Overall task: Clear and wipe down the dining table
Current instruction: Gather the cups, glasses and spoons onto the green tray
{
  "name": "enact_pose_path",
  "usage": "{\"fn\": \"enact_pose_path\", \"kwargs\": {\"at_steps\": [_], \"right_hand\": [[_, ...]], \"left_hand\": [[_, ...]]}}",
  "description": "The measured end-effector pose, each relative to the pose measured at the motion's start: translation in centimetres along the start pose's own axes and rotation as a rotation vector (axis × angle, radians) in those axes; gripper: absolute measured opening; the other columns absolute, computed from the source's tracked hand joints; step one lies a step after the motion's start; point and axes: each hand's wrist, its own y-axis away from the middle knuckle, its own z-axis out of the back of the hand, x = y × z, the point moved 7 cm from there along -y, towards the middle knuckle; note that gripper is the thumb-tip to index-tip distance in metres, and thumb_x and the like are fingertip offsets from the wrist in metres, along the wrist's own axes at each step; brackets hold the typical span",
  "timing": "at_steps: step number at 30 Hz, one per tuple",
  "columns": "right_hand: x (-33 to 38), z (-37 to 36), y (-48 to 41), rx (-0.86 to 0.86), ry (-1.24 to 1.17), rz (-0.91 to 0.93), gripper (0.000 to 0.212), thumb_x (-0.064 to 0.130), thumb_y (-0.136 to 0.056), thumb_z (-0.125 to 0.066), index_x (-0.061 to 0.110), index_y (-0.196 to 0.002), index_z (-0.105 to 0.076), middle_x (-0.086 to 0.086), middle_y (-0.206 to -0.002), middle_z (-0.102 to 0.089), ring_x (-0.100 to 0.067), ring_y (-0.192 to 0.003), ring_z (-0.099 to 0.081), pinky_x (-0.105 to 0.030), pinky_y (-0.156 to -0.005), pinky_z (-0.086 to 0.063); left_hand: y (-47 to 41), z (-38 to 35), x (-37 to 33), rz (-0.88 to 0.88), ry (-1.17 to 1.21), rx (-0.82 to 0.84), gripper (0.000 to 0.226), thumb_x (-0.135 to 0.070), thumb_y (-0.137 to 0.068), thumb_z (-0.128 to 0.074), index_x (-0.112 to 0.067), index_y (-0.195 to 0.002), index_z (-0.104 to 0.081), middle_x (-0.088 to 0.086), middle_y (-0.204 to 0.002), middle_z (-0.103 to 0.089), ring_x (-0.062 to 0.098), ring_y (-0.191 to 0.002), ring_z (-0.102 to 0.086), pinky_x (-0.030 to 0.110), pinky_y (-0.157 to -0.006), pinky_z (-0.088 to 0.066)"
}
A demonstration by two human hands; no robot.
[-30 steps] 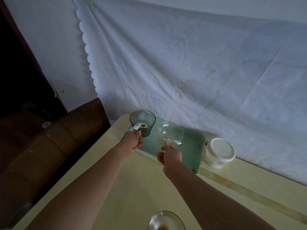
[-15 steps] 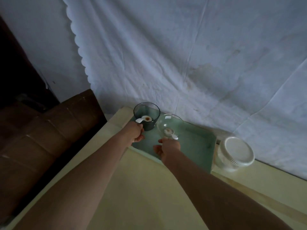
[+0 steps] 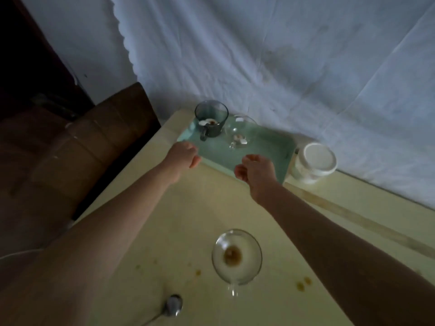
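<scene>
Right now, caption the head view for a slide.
Left hand and right hand empty by a tray with mug and glass cup; third cup and spoon on the stained table.

Just one cam, worn on the head; looks forward and steeply down over the table (image 3: 179, 227); near end close below, white sheet (image 3: 282, 55) behind the far end.

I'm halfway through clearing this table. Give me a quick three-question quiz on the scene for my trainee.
1. True or false: the dark smoked-glass mug stands on the pale green plastic tray.
2. Which lies nearest the camera? A) round white lidded tub B) shiny metal spoon C) clear glass cup with brown dregs
3. Fill in: the left hand and right hand hold ____.
Key: 1 true; 2 B; 3 nothing.
</scene>
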Motion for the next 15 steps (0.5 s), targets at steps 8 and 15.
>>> {"fn": "enact_pose_path", "kwargs": {"at_steps": [8, 15], "right_hand": [[-3.3, 8.2, 13.6, -0.069, 0.161, 0.124, 0.012, 0.002, -0.090, -0.046, 0.009, -0.094, -0.055, -0.009, -0.070, -0.059, -0.016, -0.057, -0.051, -0.024, -0.052, -0.045], [-13.4, 11.0, 20.6, -0.081, 0.250, -0.047, 0.014, 0.002, -0.090, -0.046, -0.002, -0.100, -0.055, -0.008, -0.067, -0.056, -0.014, -0.052, -0.047, -0.014, -0.037, -0.038]], "left_hand": [[15.1, 1.4, 5.2, 0.033, -0.018, -0.018, 0.006, -0.007, -0.088, -0.054, -0.009, -0.088, -0.060, 0.007, -0.069, -0.058, 0.011, -0.054, -0.047, 0.021, -0.051, -0.037], [25.6, 3.8, 14.6, 0.107, -0.546, -0.084, 0.020, -0.024, -0.082, -0.064, -0.012, -0.097, -0.068, 0.002, -0.096, -0.069, 0.019, -0.090, -0.063, 0.027, -0.074, -0.047]]}}
